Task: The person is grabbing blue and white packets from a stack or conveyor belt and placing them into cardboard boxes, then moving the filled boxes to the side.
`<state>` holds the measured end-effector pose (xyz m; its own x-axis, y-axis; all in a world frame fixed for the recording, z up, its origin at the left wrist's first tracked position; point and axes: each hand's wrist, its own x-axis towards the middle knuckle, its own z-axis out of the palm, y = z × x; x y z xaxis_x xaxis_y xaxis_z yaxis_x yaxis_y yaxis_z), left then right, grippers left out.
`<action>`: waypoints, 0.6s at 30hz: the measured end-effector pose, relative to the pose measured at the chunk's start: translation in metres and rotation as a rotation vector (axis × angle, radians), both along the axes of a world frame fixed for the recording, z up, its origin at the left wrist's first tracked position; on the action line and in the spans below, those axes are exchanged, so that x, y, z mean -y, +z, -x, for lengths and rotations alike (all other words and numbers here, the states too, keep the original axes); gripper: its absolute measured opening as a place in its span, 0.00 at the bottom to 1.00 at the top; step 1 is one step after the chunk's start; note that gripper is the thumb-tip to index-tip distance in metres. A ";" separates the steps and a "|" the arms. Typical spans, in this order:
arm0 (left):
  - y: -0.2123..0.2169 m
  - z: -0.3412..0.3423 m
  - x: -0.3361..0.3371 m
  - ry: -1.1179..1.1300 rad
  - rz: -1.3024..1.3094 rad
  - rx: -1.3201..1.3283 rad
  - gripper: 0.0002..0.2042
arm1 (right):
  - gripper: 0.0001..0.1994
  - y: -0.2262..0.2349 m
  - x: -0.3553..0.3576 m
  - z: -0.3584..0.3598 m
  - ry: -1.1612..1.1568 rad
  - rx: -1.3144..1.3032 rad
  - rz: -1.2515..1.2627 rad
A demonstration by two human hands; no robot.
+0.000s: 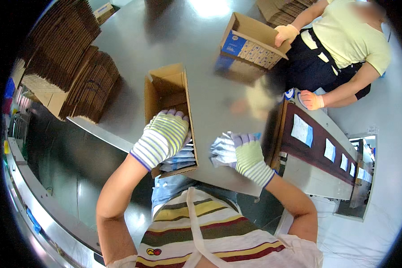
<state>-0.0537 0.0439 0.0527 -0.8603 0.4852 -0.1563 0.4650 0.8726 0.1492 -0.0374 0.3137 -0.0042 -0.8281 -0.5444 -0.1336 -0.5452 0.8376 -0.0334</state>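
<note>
Table (174, 35), metal-topped, broad under everything. Open carton (151, 98) at its near edge, left of the near right corner; best kept steady, walls unbent, so contents lie flat. My hands are apart. Left hand (165, 134) reaches down into the carton, back upward, wrist across the left wall, fingers toward the far end; palm hidden, so I can't tell whether it grips anything. Right hand (250, 156) is outside, toward the table's near right corner, knuckles up, fingers closed over a bunch of silvery packets (223, 146). My judgement: hold firmly without crushing, edges even. Bluish packets (178, 161) overlap at the carton's near end; pressing them level should save room.
</note>
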 end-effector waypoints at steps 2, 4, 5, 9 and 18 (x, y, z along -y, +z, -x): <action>-0.005 -0.002 0.002 -0.024 0.014 -0.091 0.18 | 0.32 -0.011 0.001 -0.028 0.067 -0.220 0.158; -0.005 -0.002 0.003 -0.012 0.004 -0.064 0.19 | 0.27 -0.017 -0.001 -0.042 0.100 -0.305 0.150; -0.002 -0.001 0.002 -0.007 -0.003 -0.041 0.19 | 0.24 -0.019 -0.001 -0.045 0.113 -0.348 0.143; -0.005 -0.002 0.005 0.009 -0.002 -0.025 0.20 | 0.23 -0.003 0.006 -0.040 0.027 -0.047 0.053; -0.010 -0.003 0.008 -0.005 -0.013 -0.106 0.22 | 0.32 -0.008 0.013 -0.023 0.050 0.028 -0.057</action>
<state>-0.0508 0.0357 0.0427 -0.8694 0.4906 -0.0581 0.4829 0.8688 0.1100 -0.0142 0.3004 -0.0117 -0.7952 -0.5761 -0.1888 -0.5863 0.8101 -0.0024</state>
